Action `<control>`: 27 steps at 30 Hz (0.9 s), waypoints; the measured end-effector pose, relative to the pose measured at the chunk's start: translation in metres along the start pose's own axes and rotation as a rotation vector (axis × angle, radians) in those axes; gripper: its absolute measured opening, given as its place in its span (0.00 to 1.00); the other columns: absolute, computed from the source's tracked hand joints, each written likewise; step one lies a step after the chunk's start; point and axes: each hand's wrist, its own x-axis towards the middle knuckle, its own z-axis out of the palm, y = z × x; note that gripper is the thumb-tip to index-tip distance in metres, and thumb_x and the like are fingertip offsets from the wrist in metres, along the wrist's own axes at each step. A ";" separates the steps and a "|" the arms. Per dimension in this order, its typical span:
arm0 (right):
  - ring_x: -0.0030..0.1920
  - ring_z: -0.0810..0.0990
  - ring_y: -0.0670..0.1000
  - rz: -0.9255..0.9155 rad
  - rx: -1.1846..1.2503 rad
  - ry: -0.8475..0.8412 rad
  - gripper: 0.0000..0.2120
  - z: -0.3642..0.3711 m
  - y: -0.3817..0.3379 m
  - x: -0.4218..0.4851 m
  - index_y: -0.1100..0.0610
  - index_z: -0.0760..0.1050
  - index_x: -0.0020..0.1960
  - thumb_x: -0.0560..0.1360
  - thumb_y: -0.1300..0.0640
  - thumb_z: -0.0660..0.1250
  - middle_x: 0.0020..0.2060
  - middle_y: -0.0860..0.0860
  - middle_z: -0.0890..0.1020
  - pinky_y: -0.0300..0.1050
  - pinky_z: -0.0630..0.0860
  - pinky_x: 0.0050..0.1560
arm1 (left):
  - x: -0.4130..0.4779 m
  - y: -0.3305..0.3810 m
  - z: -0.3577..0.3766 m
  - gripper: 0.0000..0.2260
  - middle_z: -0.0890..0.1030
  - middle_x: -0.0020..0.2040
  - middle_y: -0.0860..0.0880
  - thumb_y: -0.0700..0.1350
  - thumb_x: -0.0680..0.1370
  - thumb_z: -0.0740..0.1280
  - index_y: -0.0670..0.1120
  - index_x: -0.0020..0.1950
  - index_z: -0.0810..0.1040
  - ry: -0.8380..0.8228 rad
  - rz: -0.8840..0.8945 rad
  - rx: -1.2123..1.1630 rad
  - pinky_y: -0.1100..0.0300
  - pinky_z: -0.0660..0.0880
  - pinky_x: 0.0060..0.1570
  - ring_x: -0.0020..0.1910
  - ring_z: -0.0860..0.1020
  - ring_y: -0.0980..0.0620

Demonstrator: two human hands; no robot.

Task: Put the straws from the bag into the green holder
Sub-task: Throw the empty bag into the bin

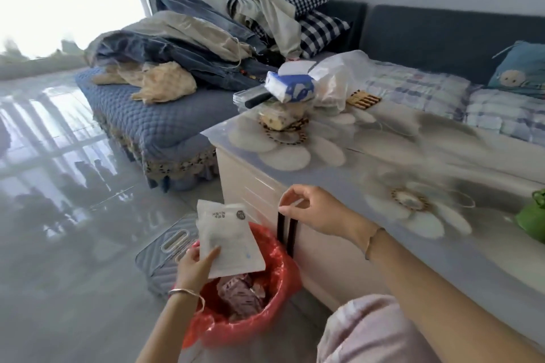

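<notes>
Head view: a person leans over a bin beside a low table in a living room.
Left hand (197, 267): grips the lower edge of a flat white plastic bag (228, 237), held tilted above the bin.
Right hand (315, 211): thumb and fingers pinched on the top ends of two black straws (286, 233), which hang straight down against the table's front edge.
Bin: a waste bin lined with a red plastic liner (274, 283), wrappers inside, standing on the floor just beside the table.
Green holder (533, 218): only partly visible at the right edge of the frame, standing on the table, well apart from the straws.
Table: a white low table with a grey flower-print top (383, 156); a blue-and-white tissue pack (290, 88) sits at its far end.
Background: a blue sofa (165, 118) piled with clothes.
</notes>
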 end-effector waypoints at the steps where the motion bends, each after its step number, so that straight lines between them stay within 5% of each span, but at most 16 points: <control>1: 0.47 0.78 0.48 0.012 -0.023 -0.014 0.06 0.003 0.003 -0.001 0.52 0.77 0.48 0.73 0.51 0.68 0.47 0.47 0.80 0.42 0.74 0.52 | 0.002 -0.008 0.002 0.08 0.81 0.45 0.41 0.41 0.76 0.70 0.36 0.49 0.80 -0.018 -0.022 0.023 0.46 0.78 0.51 0.45 0.79 0.43; 4: 0.49 0.78 0.49 0.031 -0.072 -0.018 0.07 0.006 0.010 -0.006 0.53 0.77 0.48 0.73 0.51 0.68 0.48 0.48 0.81 0.42 0.73 0.53 | 0.003 -0.020 0.009 0.09 0.77 0.34 0.45 0.44 0.77 0.69 0.39 0.42 0.77 -0.063 -0.078 0.090 0.59 0.77 0.31 0.32 0.76 0.47; 5: 0.50 0.79 0.50 0.035 -0.071 -0.011 0.06 0.006 0.013 -0.007 0.53 0.78 0.48 0.73 0.52 0.68 0.49 0.49 0.82 0.41 0.73 0.53 | 0.003 -0.022 0.012 0.10 0.76 0.34 0.44 0.45 0.77 0.69 0.40 0.42 0.76 -0.081 -0.113 0.093 0.59 0.76 0.31 0.32 0.76 0.47; 7: 0.49 0.79 0.50 0.049 -0.054 -0.010 0.05 0.005 0.016 -0.011 0.52 0.78 0.47 0.73 0.52 0.68 0.49 0.49 0.81 0.40 0.73 0.51 | 0.003 -0.022 0.018 0.14 0.78 0.41 0.41 0.49 0.77 0.69 0.39 0.52 0.75 -0.117 -0.190 0.133 0.56 0.75 0.38 0.38 0.78 0.45; 9: 0.46 0.77 0.48 0.068 -0.045 -0.007 0.06 0.002 0.019 -0.015 0.53 0.78 0.48 0.73 0.52 0.68 0.50 0.48 0.80 0.37 0.72 0.48 | 0.001 -0.021 0.022 0.29 0.81 0.49 0.42 0.54 0.77 0.68 0.37 0.70 0.66 -0.130 -0.231 0.196 0.56 0.76 0.40 0.44 0.80 0.44; 11: 0.45 0.76 0.46 0.071 -0.044 0.002 0.07 -0.001 0.022 -0.017 0.54 0.78 0.49 0.74 0.52 0.68 0.51 0.49 0.80 0.35 0.71 0.45 | -0.002 -0.018 0.025 0.34 0.81 0.47 0.44 0.55 0.77 0.67 0.36 0.74 0.61 -0.133 -0.215 0.216 0.56 0.76 0.39 0.40 0.79 0.46; 15: 0.43 0.76 0.44 0.066 -0.047 0.022 0.05 -0.008 0.027 -0.021 0.52 0.77 0.47 0.74 0.52 0.68 0.49 0.46 0.79 0.33 0.70 0.42 | -0.008 0.003 0.039 0.16 0.81 0.42 0.45 0.52 0.78 0.66 0.40 0.58 0.76 -0.151 -0.052 0.281 0.54 0.80 0.43 0.33 0.78 0.51; 18: 0.45 0.78 0.46 0.075 -0.048 0.022 0.04 -0.017 0.029 -0.029 0.50 0.77 0.47 0.73 0.51 0.68 0.49 0.45 0.80 0.37 0.71 0.47 | -0.020 0.031 0.059 0.15 0.81 0.39 0.52 0.48 0.79 0.66 0.40 0.60 0.77 -0.177 0.072 0.244 0.63 0.75 0.34 0.35 0.79 0.54; 21: 0.50 0.79 0.46 0.033 -0.086 0.067 0.06 -0.037 0.025 -0.043 0.51 0.77 0.50 0.74 0.51 0.67 0.51 0.45 0.80 0.41 0.74 0.53 | -0.031 0.063 0.085 0.14 0.82 0.44 0.50 0.49 0.79 0.65 0.42 0.61 0.76 -0.207 0.184 0.223 0.58 0.78 0.43 0.40 0.81 0.52; 24: 0.47 0.76 0.37 -0.088 -0.188 0.303 0.05 -0.074 0.009 -0.068 0.47 0.74 0.51 0.75 0.51 0.66 0.48 0.42 0.78 0.34 0.72 0.48 | -0.045 0.095 0.123 0.13 0.82 0.52 0.43 0.48 0.79 0.66 0.43 0.60 0.77 -0.266 0.299 0.199 0.56 0.78 0.48 0.47 0.81 0.46; 27: 0.53 0.73 0.35 -0.414 -0.485 0.754 0.10 -0.126 -0.023 -0.116 0.48 0.72 0.56 0.76 0.50 0.63 0.53 0.42 0.77 0.25 0.67 0.54 | -0.066 0.123 0.170 0.13 0.82 0.52 0.45 0.48 0.79 0.66 0.43 0.60 0.78 -0.311 0.434 0.210 0.60 0.76 0.44 0.45 0.79 0.49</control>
